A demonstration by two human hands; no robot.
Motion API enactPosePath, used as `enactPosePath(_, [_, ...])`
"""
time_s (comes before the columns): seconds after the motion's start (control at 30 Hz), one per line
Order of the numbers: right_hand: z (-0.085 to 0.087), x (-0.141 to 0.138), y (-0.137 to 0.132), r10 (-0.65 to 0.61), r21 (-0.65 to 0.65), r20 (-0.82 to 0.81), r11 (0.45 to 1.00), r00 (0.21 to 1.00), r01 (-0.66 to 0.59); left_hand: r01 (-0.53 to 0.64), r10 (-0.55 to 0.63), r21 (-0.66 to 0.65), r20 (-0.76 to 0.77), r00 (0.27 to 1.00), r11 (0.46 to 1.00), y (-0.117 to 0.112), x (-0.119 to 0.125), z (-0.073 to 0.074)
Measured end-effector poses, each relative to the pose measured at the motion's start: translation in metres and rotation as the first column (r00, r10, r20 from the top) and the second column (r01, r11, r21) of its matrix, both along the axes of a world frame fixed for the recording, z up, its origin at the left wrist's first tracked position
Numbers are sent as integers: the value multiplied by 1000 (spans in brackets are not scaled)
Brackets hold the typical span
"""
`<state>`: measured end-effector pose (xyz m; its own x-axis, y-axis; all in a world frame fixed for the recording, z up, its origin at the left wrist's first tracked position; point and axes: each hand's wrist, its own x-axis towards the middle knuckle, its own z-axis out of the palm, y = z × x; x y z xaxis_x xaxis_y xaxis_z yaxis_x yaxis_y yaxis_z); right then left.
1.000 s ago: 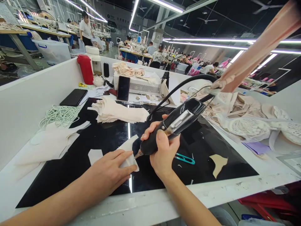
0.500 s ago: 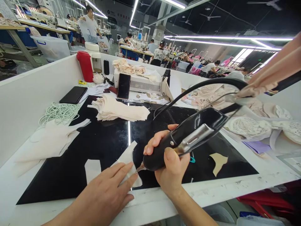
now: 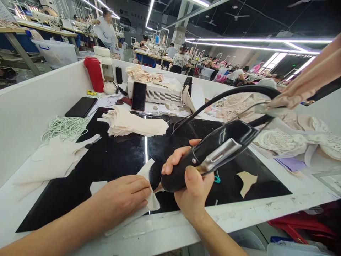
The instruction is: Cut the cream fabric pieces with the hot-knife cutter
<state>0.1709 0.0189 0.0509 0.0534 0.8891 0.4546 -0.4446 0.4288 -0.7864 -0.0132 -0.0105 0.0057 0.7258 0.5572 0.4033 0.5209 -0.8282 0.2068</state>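
Note:
My right hand (image 3: 190, 185) grips a black corded cutting tool (image 3: 213, 149). The tool's metal tip touches a white fabric piece (image 3: 149, 185) lying on the black work mat (image 3: 119, 153). My left hand (image 3: 121, 199) presses flat on that fabric piece, fingers together, just left of the tip. The tool's black cable (image 3: 229, 94) arcs up and back to the right.
A stack of cream fabric pieces (image 3: 133, 122) lies mid-mat, white cord (image 3: 64, 126) and loose fabric (image 3: 50, 160) at the left. A phone (image 3: 139, 96) leans on a white machine (image 3: 160, 94); a red bottle (image 3: 94, 73) stands behind. Lace pieces (image 3: 285, 140) lie to the right. Green snips (image 3: 217, 179) lie by my hand.
Over the second, my right hand and the tool moved nearer to me along the fabric piece. My left hand shifted with it, first sliding down, then back up beside the tip.

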Motion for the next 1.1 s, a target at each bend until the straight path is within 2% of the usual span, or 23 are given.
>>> enactPosePath(0.23, [-1, 1, 1, 0, 11, 1, 1000, 1000, 0, 18, -18, -55, 15, 1000, 998, 11, -14, 1])
enactPosePath(0.4, [1, 0, 2, 19, 9, -16, 1000, 1000, -19, 13, -13, -41, 16, 1000, 999, 10, -15, -3])
enactPosePath(0.6, [8, -4, 8, -48, 9, -37, 999, 998, 48, 4, -2, -46, 38, 999, 999, 8, -14, -3])
enactPosePath(0.93, [2, -10, 12, -42, -5, 36, 999, 998, 43, -47, 49, -46, 49, 998, 998, 8, -16, -5])
enactPosePath(1.1, [6, -14, 17, -59, 0, -20, 998, 998, 59, -42, 45, -86, 33, 998, 995, 7, -18, -4])
